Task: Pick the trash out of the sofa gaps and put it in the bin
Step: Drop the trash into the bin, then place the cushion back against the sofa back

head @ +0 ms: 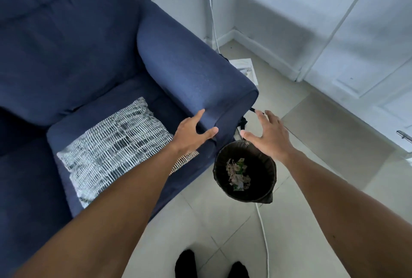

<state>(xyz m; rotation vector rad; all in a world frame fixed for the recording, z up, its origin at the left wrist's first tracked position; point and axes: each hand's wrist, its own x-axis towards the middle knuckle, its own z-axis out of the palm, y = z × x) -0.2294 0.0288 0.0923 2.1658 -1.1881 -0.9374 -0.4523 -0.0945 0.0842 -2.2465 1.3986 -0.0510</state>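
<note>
A navy blue sofa (78,43) fills the left of the view, its right armrest (191,72) running toward me. A small black bin (265,195) stands on the floor just off the armrest's front end, with crumpled brown and green paper scraps (237,174) inside. My left hand (191,132) hovers open, fingers spread, over the front of the armrest. My right hand (267,135) is open too, fingers apart, above the bin's far rim. Neither hand holds anything. No trash shows in the sofa gaps from here.
A black-and-white patterned cushion (116,144) lies on the seat beside the armrest. A white cable (263,233) runs across the tiled floor past the bin. White flat packaging (247,70) lies behind the armrest. White cabinet doors (367,54) line the right. My feet (185,264) stand below.
</note>
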